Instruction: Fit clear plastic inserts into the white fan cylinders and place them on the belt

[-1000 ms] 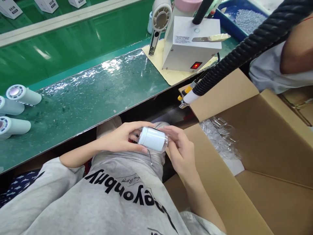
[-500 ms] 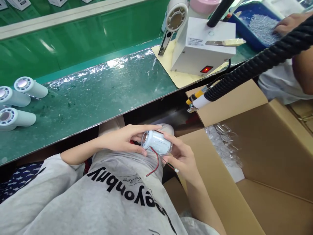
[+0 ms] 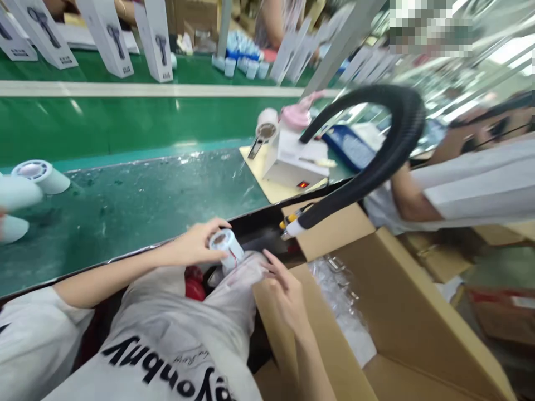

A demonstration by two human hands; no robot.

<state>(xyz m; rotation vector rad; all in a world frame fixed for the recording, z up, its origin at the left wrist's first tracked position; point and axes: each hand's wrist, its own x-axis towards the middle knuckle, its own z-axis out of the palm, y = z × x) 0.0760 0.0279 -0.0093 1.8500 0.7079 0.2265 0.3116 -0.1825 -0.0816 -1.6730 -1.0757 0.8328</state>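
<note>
A light blue cylindrical part [image 3: 229, 253] with a round ringed end and a red wire is above my lap. Around its ringed end are the fingers of my left hand [image 3: 201, 243], which holds it near the table's edge. My right hand [image 3: 285, 285] is apart from the part, to its right, with fingers spread and nothing between them, over the flap of a cardboard box [image 3: 334, 328]. Clear plastic pieces [image 3: 334, 289] lie inside that box.
On the green table [image 3: 167, 189] stand light blue fan bodies [image 3: 52, 179] at the left and a white machine [image 3: 288, 161] with a lit red switch. A black hose [image 3: 355, 189] arches over the box. A co-worker's arm [image 3: 412, 195] is at right.
My right hand has let go of the light blue part and moved away from it. My left hand still has the part, now more upright. The view has swung up, showing more of the far side.
</note>
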